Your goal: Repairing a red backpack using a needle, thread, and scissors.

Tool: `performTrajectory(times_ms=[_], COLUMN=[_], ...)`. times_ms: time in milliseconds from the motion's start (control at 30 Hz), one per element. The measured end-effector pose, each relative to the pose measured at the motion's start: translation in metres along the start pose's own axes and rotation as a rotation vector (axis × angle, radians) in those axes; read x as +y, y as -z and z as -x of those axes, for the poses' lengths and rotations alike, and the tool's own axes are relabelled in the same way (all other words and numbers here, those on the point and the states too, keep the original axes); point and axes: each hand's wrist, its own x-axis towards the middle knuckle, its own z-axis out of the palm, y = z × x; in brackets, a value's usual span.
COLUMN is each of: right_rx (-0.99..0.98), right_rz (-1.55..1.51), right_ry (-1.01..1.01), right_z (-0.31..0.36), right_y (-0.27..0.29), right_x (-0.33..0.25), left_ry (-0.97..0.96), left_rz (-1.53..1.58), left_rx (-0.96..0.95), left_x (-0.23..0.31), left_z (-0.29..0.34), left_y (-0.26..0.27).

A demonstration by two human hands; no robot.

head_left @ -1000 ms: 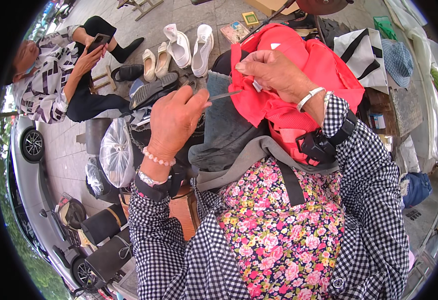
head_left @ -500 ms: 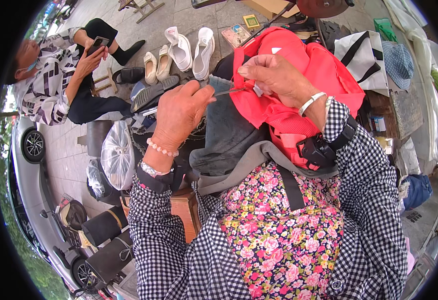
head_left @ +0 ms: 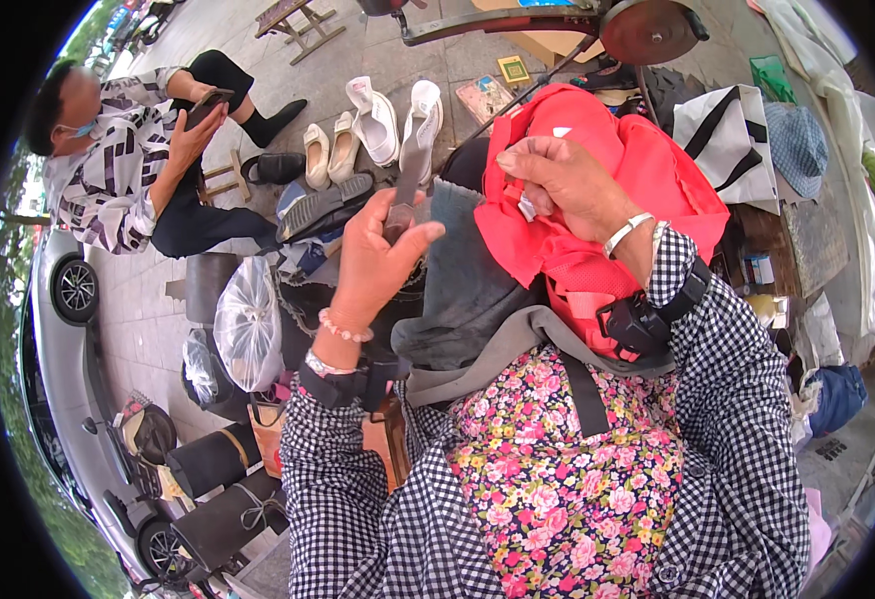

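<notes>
My left hand [head_left: 377, 262] is raised left of the lap, its fingers curled round a knife [head_left: 414, 165]. The flat grey blade points up and away, and the palm partly covers its lower end. Over a coral-red fabric bag [head_left: 647, 165] with mesh and a black buckle, my right hand [head_left: 572, 185] has thumb and forefinger pinched together. What they pinch, if anything, is too small to make out. A small white tag [head_left: 527, 207] shows on the bag below these fingers. Under the bag, a dark grey cloth [head_left: 462, 285] covers my lap.
A seated person [head_left: 123, 170] at left holds a phone [head_left: 208, 108]. White shoes [head_left: 375, 125] and other footwear stand ahead. Left of me are a clear plastic bag [head_left: 250, 324] and dark rolls [head_left: 213, 459]. A machine wheel [head_left: 647, 32] stands ahead; a striped bag [head_left: 722, 135] lies right.
My left hand has drawn away from my right and turned, its fingers loosening; the blade now points up instead of toward the right hand. The right hand stays pinched over the bag.
</notes>
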Motion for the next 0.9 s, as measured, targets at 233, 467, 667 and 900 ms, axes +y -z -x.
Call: performTrajectory(times_ms=[233, 467, 667, 900], right_rx=[-0.05, -0.148, -0.272, -0.291], right_rz=[0.049, 0.429, 1.203, 1.194], right_ry=[-0.002, 0.335, 0.666, 0.682], right_z=[0.003, 0.028, 0.062, 0.086], right_y=[0.0, 0.004, 0.016, 0.03], right_x=[-0.001, 0.008, -0.002, -0.017], left_ry=[0.233, 0.286, 0.445, 0.474], left_rz=[0.303, 0.547, 0.801, 0.882], left_rx=[-0.039, -0.04, -0.129, -0.174], left_x=[0.027, 0.011, 0.027, 0.024], left_z=[-0.032, -0.039, -0.031, -0.03], left_y=[-0.04, -0.031, -0.04, -0.056])
